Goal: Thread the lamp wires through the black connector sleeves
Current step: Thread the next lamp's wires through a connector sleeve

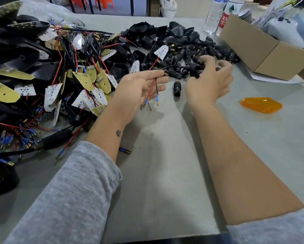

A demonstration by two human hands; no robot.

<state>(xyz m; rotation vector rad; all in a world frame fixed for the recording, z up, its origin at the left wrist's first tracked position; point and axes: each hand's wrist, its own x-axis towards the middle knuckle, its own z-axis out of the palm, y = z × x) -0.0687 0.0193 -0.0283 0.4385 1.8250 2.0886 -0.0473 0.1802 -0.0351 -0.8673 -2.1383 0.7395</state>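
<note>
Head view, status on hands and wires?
Left hand holds red and black lamp wires. Right hand reaching into black connector sleeve pile, grip unclear. Nothing blocking.

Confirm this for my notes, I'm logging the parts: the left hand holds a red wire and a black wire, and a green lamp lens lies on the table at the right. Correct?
Not quite: the lamp lens is orange, not green, as the head view shows. The rest stands: the left hand holds a red wire and a black wire, and the lens lies on the table at the right.

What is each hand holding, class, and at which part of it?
The left hand holds the red and black wire pair near its upper end, terminals hanging loose. The right hand is blurred among the black connector sleeves; its grip cannot be told.
</note>
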